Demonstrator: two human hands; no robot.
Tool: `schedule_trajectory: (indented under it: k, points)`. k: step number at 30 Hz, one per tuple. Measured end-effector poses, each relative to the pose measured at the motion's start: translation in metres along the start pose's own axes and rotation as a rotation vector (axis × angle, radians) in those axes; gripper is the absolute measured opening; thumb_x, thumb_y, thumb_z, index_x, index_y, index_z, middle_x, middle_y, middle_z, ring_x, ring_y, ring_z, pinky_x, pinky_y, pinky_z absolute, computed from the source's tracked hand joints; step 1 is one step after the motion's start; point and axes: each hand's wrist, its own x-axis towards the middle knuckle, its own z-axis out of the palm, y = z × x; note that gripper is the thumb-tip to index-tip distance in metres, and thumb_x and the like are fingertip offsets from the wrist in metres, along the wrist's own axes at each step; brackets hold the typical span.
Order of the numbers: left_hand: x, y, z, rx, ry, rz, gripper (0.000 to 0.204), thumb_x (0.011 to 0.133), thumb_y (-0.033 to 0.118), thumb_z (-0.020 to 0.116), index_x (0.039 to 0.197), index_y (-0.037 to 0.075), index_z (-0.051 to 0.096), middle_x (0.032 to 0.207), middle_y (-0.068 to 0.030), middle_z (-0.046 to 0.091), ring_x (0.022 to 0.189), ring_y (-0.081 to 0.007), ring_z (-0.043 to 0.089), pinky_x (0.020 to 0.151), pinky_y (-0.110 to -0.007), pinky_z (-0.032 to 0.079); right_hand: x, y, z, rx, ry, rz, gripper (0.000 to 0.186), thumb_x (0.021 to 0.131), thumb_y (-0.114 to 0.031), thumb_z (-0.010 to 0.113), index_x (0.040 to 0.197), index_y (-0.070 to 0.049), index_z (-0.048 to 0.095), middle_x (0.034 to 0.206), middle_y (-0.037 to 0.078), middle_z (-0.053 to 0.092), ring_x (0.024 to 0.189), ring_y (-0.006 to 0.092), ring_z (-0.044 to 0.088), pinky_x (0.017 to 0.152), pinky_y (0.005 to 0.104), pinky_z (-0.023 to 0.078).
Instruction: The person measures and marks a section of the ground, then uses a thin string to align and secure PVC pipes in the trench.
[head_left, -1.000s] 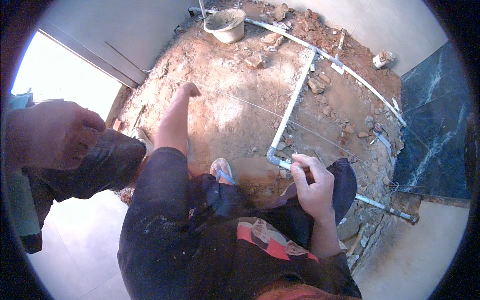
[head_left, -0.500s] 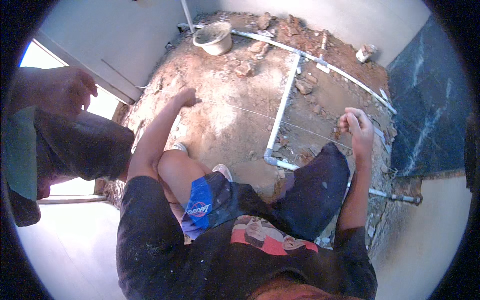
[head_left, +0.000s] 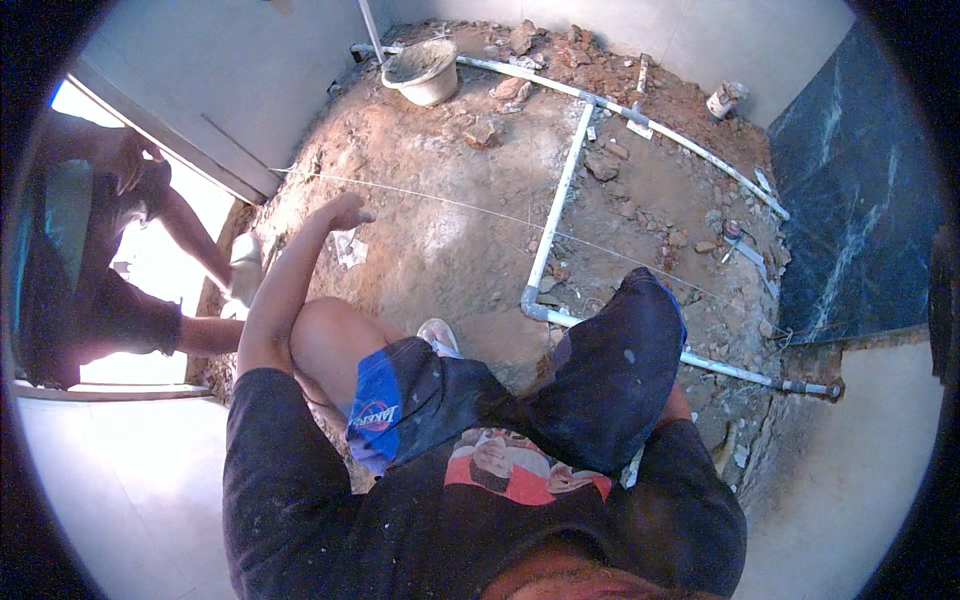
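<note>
My left hand (head_left: pixel 345 211) hovers over the dirt floor at the left, its fingers closed; whether they hold something small I cannot make out. Just beyond it a thin white string (head_left: pixel 450 203) stretches low across the floor, from the left wall toward the right side. Hand and string look apart in the picture. My right forearm (head_left: pixel 676 405) drops behind my right knee, which hides the hand. White plastic pipes (head_left: pixel 562 190) with grey fittings lie on the ground ahead of my knees.
Mortar fills a pale tub (head_left: pixel 428 88) at the back left. Broken rubble (head_left: pixel 603 163) lies around the pipes, and a small can (head_left: pixel 727 99) stands by the back wall. Dark marbled panels (head_left: pixel 850 210) line the right. Another person (head_left: pixel 110 250) sits at the doorway on the left.
My right hand has dropped from above the floor to behind my right knee. My left hand has come back toward me, off the string. The other person has shifted, an arm now reaching down.
</note>
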Motion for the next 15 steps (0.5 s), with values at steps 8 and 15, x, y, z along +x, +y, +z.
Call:
schedule_trajectory:
  k: [8, 15]
  points:
    - [-0.006, -0.041, 0.035, 0.007, 0.068, 0.162, 0.049, 0.077, 0.048, 0.057, 0.075, -0.001, 0.062, 0.077, -0.0244, 0.061, 0.072, -0.0392, 0.058, 0.064, -0.046, 0.042, 0.001, 0.008, 0.028, -0.02, 0.141, 0.109, 0.024, 0.082, -0.024, 0.055, 0.09, -0.004, 0.066, 0.086, 0.012, 0.065, 0.079, 0.0254, 0.062, 0.071, 0.0393, 0.05]
    - [-0.006, -0.027, 0.017, -0.095, 0.003, 0.023, 0.043, 0.076, 0.029, 0.066, 0.096, -0.009, 0.062, 0.092, -0.0226, 0.065, 0.088, -0.028, 0.063, 0.076, -0.038, 0.047, 0.012, 0.02, 0.051, -0.073, 0.156, 0.233, 0.026, 0.081, -0.025, 0.054, 0.091, -0.005, 0.067, 0.09, 0.015, 0.066, 0.084, 0.029, 0.064, 0.075, 0.0415, 0.05]
